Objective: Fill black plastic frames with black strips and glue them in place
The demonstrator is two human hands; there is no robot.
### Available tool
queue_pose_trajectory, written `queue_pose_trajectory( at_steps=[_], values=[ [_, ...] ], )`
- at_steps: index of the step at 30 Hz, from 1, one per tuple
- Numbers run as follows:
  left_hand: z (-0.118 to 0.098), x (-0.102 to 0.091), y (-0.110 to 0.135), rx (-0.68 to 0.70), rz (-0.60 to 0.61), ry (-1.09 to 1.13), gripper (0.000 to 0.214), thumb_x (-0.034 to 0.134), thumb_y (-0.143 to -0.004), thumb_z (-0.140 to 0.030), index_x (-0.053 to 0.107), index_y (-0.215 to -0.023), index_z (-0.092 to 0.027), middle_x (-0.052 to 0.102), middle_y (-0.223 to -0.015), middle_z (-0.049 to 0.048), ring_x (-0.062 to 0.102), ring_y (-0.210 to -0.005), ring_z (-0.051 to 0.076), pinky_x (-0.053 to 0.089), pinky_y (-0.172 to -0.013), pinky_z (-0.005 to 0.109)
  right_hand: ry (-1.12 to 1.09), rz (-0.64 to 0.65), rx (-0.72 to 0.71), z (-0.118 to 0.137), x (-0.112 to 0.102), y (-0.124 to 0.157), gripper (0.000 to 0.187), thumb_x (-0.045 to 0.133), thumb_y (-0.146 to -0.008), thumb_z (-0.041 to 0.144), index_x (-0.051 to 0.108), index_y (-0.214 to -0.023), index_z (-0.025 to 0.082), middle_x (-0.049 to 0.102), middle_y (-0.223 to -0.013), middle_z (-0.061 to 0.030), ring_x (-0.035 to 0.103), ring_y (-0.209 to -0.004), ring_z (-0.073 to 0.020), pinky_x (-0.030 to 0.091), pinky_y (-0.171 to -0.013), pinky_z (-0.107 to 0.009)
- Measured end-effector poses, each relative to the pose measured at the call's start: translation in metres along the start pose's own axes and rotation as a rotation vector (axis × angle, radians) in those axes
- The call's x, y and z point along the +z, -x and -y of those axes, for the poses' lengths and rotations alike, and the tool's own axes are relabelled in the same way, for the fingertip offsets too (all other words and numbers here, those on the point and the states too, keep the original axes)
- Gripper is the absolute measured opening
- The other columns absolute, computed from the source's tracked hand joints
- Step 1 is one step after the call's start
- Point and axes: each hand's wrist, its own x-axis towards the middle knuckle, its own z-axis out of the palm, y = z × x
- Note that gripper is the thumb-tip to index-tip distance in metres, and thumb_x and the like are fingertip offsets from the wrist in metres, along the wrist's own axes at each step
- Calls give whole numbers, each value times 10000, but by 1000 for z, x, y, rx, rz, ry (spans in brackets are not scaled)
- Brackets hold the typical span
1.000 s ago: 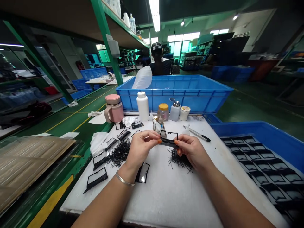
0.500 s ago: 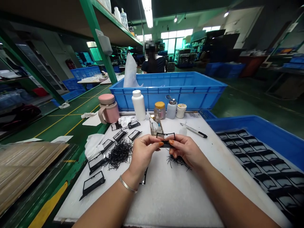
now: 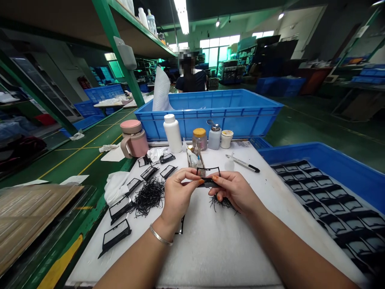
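Between my two hands, above the middle of the white tabletop (image 3: 210, 249), is a small black plastic frame (image 3: 208, 183) with a rectangular opening. My left hand (image 3: 180, 190) pinches its left end between thumb and fingers. At the other end my right hand (image 3: 236, 188) grips it, the thumb lying on the near bar. A pile of short black strips (image 3: 149, 196) lies left of my left hand. Under my right hand is a smaller pile of black strips (image 3: 221, 204), partly covered. Another black frame (image 3: 180, 226) shows partly behind my left wrist.
Several similar black frames (image 3: 116, 237) lie on the left of the table. A pink mug (image 3: 135, 140), a white bottle (image 3: 173, 134), jars and a pen-like cutter (image 3: 243, 163) stand or lie farther back. Blue crates (image 3: 210, 116) border the back and right; a person (image 3: 191, 80) sits beyond.
The view has shifted slightly. My right thumb has slid a little left along the frame's near bar; both hands still hold the frame.
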Motion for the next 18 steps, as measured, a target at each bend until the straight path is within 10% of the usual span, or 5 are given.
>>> queue_pose_trajectory(
  at_steps=[18],
  values=[
    [1, 4, 1, 34, 11, 39, 87, 736, -721, -195, 680, -663, -164, 637, -904, 65, 615, -882, 204, 547, -713, 299, 132, -50, -77, -1, 7, 1, 308, 754, -720, 382, 675, -884, 133, 678, -615, -35, 592, -483, -110, 471, -473, -205]
  ],
)
